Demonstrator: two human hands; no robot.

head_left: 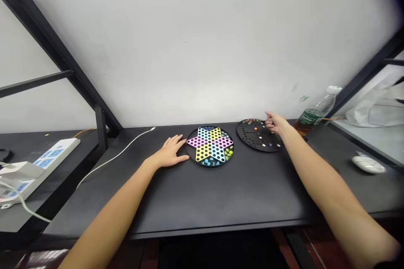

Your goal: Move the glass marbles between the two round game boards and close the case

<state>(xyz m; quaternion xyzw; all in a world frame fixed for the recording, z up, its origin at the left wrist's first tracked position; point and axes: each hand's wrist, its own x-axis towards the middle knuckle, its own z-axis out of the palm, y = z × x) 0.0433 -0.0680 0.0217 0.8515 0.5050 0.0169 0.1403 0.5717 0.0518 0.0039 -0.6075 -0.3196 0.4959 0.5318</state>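
Note:
A Chinese checkers board (pixel 210 142) with a coloured star lies on the desk, with marbles in several of its rim compartments. My left hand (pixel 169 152) rests open beside it, fingers spread and fingertips at its left edge. To the right lies a round black board with holes (pixel 249 138), holding a few scattered white marbles (pixel 264 145), an orange marble (pixel 255 128) and a dark blue one. Over this board's right part is my right hand (pixel 275 123), index finger extended and the others curled in. Whatever those curled fingers may hold is hidden.
A bottle of brown liquid (pixel 311 113) stands just beyond my right forearm. A white computer mouse (pixel 368 164) lies at far right. On the left are a white cable (pixel 118 154) and a power strip (pixel 52 159). A white wall (pixel 202 50) rises behind the desk.

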